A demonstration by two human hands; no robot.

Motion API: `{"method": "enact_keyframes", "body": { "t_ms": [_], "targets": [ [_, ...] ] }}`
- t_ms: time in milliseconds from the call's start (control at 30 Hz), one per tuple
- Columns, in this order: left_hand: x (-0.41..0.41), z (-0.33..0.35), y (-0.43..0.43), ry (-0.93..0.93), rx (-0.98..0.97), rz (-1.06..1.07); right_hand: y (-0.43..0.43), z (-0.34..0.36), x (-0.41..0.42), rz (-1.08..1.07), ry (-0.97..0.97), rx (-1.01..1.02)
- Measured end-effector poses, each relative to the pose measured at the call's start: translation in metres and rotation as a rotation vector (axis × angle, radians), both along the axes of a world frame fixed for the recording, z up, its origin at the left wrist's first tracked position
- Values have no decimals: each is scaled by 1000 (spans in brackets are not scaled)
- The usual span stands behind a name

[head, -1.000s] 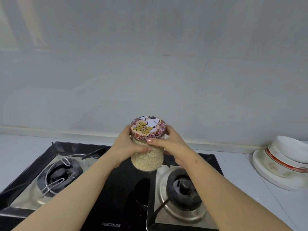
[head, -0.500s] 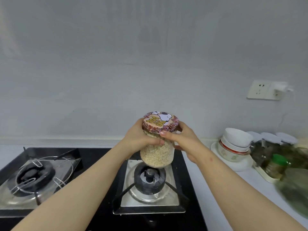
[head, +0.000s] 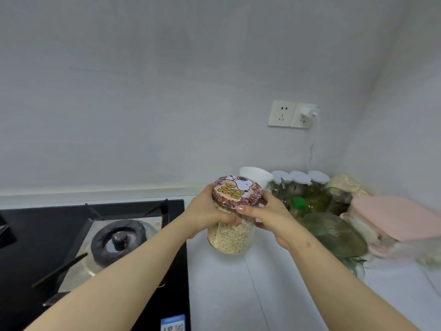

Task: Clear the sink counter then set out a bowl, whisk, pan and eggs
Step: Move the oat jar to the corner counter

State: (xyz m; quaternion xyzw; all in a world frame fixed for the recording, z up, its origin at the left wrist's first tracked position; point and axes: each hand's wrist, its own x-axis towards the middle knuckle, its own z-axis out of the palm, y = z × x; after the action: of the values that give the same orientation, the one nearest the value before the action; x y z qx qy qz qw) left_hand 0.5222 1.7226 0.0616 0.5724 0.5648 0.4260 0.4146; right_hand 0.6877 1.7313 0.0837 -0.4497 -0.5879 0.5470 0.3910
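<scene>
Both hands [head: 205, 211] gripping jar [head: 230, 232], upright, lid-up

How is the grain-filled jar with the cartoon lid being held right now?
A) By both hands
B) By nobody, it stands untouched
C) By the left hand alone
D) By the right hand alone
A: the left hand and the right hand both curl round the jar just under its lid, one on each side.
</scene>
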Motion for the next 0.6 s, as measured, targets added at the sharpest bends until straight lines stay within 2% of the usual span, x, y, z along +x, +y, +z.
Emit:
{"method": "enact_keyframes", "body": {
  "t_ms": [233, 600],
  "targets": [
    [58, -31, 14, -12, -51, 26, 17, -23, 56, 3, -62, -33],
    [89, -48, 33, 132, -68, 50, 42, -50, 86, 8, -77, -55]
  ]
}}
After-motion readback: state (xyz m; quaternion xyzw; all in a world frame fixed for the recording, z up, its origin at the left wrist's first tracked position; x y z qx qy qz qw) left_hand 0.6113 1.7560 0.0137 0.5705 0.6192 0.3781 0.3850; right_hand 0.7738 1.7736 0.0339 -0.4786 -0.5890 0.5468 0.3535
